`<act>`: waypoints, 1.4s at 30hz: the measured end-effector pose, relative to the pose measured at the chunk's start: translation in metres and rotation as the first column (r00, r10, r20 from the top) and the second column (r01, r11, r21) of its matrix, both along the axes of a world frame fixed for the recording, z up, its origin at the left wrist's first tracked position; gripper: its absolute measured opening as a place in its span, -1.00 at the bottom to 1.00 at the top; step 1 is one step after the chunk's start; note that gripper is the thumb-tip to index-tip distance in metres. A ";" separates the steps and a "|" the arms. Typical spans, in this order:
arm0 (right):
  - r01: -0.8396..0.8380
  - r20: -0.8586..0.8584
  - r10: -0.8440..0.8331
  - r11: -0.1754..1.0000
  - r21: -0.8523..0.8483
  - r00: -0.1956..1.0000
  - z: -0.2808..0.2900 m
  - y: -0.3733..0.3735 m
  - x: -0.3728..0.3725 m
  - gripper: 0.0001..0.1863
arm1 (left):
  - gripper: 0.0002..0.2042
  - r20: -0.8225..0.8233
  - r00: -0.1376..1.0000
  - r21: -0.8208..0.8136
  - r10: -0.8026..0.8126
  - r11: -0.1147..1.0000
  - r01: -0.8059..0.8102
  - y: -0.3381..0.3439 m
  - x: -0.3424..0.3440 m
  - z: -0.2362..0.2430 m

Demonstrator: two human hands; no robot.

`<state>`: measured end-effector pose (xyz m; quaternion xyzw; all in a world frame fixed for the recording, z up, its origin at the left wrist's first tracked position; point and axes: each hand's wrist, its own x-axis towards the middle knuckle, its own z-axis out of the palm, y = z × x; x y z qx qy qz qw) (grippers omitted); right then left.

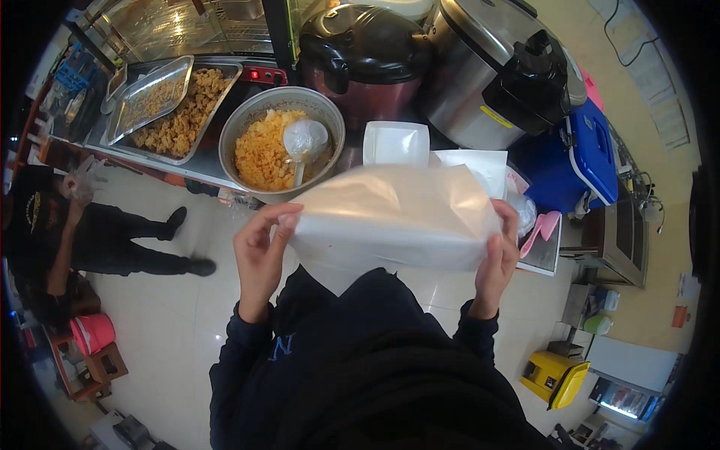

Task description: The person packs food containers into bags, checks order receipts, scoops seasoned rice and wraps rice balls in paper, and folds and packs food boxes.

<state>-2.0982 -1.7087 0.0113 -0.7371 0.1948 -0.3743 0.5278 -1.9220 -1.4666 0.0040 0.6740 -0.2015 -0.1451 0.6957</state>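
A sheet of white wrapping paper (390, 217) with a glossy face is stretched between my two hands, in front of the counter. My left hand (262, 251) pinches its left edge between thumb and fingers. At the other end my right hand (499, 259) grips the right edge in the same way. The paper bends along its length, and a corner hangs down near my apron. Just beyond it stands a metal pot (337, 124) of orange-yellow rice (262, 154), with a white rice scoop (306, 139) resting inside. A square white dish (396, 142) sits behind the paper.
Fried chicken pieces (184, 112) fill a metal tray at the left. Behind are a dark rice cooker (364, 64) and a large steel one (487, 67). A blue cooler box (577, 157) and pink scoop (541, 231) lie right. Another person (60, 225) stands left.
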 end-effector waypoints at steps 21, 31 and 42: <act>0.276 -0.010 -0.275 0.961 0.018 0.961 0.000 -0.035 0.019 -0.81 | -0.50 -0.584 0.658 -0.469 -0.476 0.859 0.205 -0.071 -0.010 -0.058; 0.332 0.070 -0.329 0.942 -0.045 0.942 0.006 -0.051 0.011 -0.83 | -0.55 -0.442 0.767 -0.279 -0.466 0.884 0.376 -0.115 0.012 -0.071; 0.273 -0.014 -0.273 0.961 0.052 0.962 -0.013 -0.073 0.002 -0.83 | -0.64 -0.629 0.602 -0.376 -0.493 0.870 0.319 -0.123 0.012 -0.089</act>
